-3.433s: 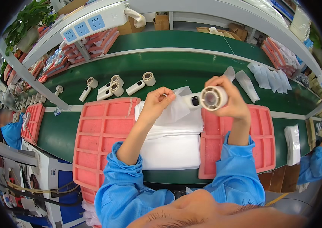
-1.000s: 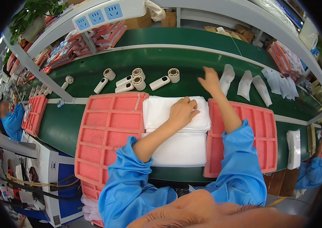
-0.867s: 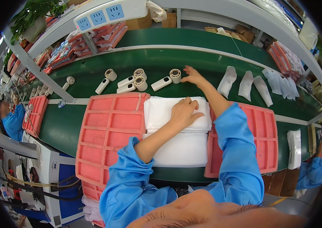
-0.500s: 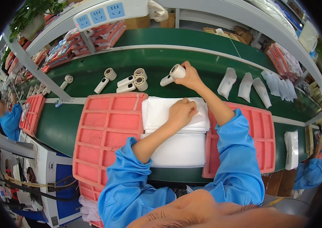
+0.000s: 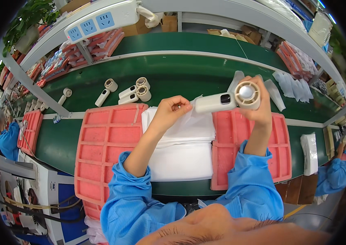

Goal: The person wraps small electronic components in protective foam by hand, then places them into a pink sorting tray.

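My right hand point(image 5: 263, 104) is wrapped round the round head of a white handheld fan-like device point(image 5: 213, 103), its handle pointing left and a small dark window on it. In my left hand point(image 5: 169, 113), thumb and fingertips are pinched on a thin white translucent bag point(image 5: 187, 119), whose raised edge is by the handle's end. Below lies a stack of white bags or sheets point(image 5: 180, 161) between two pink foam trays, the left tray point(image 5: 93, 171) and the right tray point(image 5: 224, 163). How far the handle goes into the bag cannot be made out.
Several similar white devices point(image 5: 129, 97) lie on the green bench at the left. Wrapped pieces point(image 5: 293, 86) lie at the right, partly behind my right hand. A power strip point(image 5: 103, 20) hangs above. Other people in blue sit at the far left point(image 5: 8, 141) and right point(image 5: 336, 169).
My right hand has lifted the device off the bench and brought it nearer and rightward, handle turned left. My left hand has risen from the stack, pulling up a thin bag.
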A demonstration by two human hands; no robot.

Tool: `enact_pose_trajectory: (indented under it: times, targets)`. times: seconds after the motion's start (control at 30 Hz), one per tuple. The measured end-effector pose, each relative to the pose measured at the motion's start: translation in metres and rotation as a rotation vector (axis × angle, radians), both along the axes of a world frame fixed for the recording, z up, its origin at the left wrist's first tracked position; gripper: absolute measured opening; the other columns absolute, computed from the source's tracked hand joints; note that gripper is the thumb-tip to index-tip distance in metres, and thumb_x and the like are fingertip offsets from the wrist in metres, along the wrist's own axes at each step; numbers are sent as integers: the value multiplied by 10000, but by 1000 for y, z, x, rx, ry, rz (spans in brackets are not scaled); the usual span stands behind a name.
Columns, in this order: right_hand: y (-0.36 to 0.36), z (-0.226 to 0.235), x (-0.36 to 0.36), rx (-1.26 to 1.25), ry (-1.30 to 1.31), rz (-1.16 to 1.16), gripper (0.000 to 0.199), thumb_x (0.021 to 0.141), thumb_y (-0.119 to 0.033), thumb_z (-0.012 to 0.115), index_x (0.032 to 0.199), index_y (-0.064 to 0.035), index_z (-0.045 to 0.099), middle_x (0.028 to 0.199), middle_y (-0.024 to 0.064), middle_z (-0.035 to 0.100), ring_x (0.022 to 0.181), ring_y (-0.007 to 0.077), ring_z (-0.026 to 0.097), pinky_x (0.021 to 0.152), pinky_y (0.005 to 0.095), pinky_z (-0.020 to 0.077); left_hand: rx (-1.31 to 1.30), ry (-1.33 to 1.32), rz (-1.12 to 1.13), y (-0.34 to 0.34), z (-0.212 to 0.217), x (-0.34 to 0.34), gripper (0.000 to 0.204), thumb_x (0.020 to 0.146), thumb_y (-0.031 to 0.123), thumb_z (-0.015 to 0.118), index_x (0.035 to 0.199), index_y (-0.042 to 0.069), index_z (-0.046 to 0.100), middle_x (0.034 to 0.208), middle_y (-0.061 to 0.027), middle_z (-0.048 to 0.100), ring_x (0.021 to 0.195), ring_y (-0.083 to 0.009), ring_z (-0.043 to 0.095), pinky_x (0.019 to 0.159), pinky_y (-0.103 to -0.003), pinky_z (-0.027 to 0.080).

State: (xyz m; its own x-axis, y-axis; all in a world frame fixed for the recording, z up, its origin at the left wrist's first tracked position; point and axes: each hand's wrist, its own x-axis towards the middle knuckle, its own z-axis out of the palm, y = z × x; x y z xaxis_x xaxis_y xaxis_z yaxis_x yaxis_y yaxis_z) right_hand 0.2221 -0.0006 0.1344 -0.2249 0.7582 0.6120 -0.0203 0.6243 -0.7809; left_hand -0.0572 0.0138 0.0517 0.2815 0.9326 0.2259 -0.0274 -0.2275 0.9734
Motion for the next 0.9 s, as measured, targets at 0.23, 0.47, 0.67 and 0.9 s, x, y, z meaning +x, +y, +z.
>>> enact_pose_trajectory:
  times: [0.23, 0.47, 0.67, 0.9]
  targets:
    - [-2, -5, -38, 43, -184, 0, 524, 530, -45, 745, 989, -49, 492, 978, 87, 552, 892, 173, 564, 795, 275, 451, 8, -156, 123, -13, 22, -7, 79, 909, 101, 650, 911, 28, 623, 818, 35, 589, 665, -18, 468, 610, -187, 389]
    - [5, -30, -74, 347, -461, -30, 604, 556, 13, 805, 1087, -45, 522, 1072, 119, 531, 960, 244, 567, 810, 311, 464, -46, -442, 115, -14, 20, -3, 137, 939, 119, 617, 1049, 56, 565, 932, 26, 603, 883, -63, 550, 802, -217, 434]
    - [-2, -23, -76, 415, -289, -122, 607, 587, 39, 802, 1126, -35, 534, 1095, 143, 516, 974, 297, 562, 803, 344, 483, 87, -386, 233, -21, 32, 0, 153, 923, 97, 637, 1045, 37, 565, 904, 16, 596, 843, -65, 536, 769, -211, 423]
    - [0, -44, -95, 527, -275, -155, 723, 567, 24, 826, 1216, -16, 510, 1129, 168, 496, 976, 304, 551, 811, 357, 480, 307, -278, 436, -18, 25, -1, 91, 878, 58, 682, 926, -1, 631, 864, -4, 603, 754, -77, 540, 678, -208, 429]
